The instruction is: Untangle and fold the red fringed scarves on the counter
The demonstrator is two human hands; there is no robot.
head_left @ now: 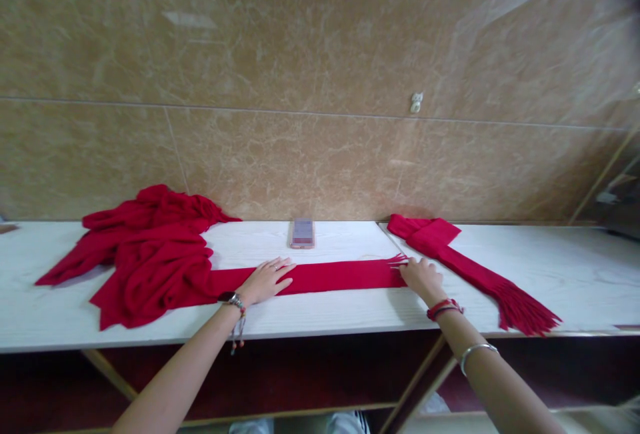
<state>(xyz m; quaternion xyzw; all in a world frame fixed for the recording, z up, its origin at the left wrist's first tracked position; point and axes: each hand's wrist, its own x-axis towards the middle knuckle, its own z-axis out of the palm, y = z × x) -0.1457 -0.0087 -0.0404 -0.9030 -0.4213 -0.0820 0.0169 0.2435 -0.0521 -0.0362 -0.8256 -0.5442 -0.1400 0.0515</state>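
A red scarf (345, 276) lies stretched flat along the white tabletop, its left part running into a crumpled heap of red cloth (155, 274). My left hand (267, 281) rests on the flat strip with fingers spread, palm down. At the fringed right end, my right hand (423, 279) has its fingers curled closed on the scarf's edge; part of the fringe is hidden behind them. Another red scarf (465, 267), folded over at the back, lies diagonally to the right with its fringe near the front edge. Whether the heap holds more than one scarf, I cannot tell.
A phone-like flat object (303, 233) lies behind the scarf, close to the brown marbled wall (300, 161). A small white figure (417, 102) is on the wall. The white table (330, 314) has dark red shelving (280, 374) beneath its front edge.
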